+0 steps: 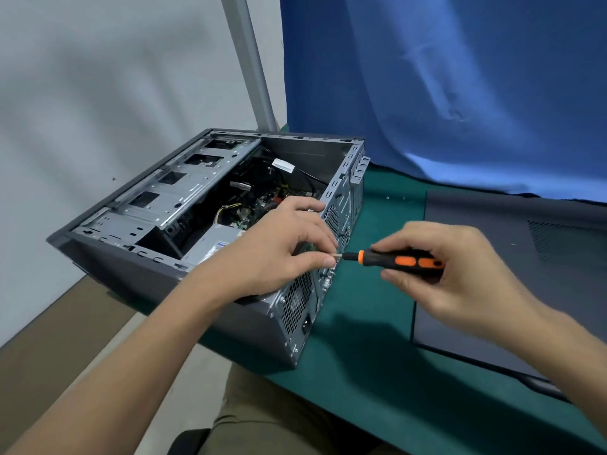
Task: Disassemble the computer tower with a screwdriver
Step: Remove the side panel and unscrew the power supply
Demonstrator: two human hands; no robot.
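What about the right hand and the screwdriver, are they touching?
Touching. The head view shows the right hand with fingers curled round the screwdriver handle.

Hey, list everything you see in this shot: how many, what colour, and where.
grey metal computer tower: one, grey, lying open on its side, left on the mat.
dark grey vented side panel: one, dark grey, flat on the mat, right.
black-and-orange screwdriver: one, black and orange, tip at the tower's rear panel.
green table mat: one, green, under tower and panel.
blue cloth backdrop: one, blue, behind the table.
grey metal pole: one, grey, behind the tower.
pale wall: one, whitish, left.
khaki trousers: one pair, khaki, bottom.
left-hand grip: one, on the tower's rear edge, pinching the screwdriver shaft.
right-hand grip: one, holding the screwdriver handle.
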